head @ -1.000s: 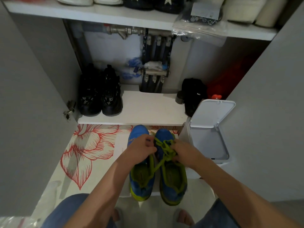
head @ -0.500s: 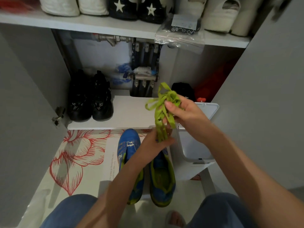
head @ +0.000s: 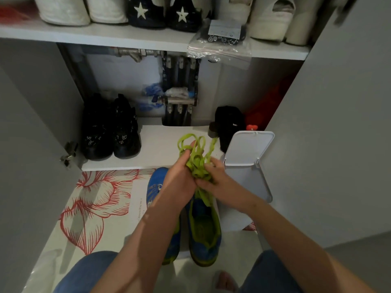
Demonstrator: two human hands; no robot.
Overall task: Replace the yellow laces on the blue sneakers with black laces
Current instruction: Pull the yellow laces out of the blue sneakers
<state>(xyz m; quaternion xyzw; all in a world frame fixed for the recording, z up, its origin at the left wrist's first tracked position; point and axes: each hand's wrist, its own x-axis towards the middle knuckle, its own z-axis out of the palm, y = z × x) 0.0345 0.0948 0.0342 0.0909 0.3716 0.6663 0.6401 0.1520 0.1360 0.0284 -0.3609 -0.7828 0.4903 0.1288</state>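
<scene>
Bunching the yellow laces [head: 196, 163] into a loose wad, the person holds them between both hands just above the toes of the blue sneakers [head: 204, 227]. The left hand [head: 179, 182] has its fingers curled round the loops from one side. The right hand [head: 218, 180] closes on them from the other, fingers bent over the strands. One tail hangs down to the tongue of the right-hand shoe; I cannot tell whether it is threaded there. Gathered like this, I'd guess the laces are headed for the white bin [head: 249, 149], which stands with its lid up just beside the hands. The sneakers sit side by side on a floor mat [head: 91, 204] printed with red flowers, near the edge that meets the low cupboard shelf [head: 160, 149]. Black shoes [head: 110, 132] stand at the shelf's left end.
</scene>
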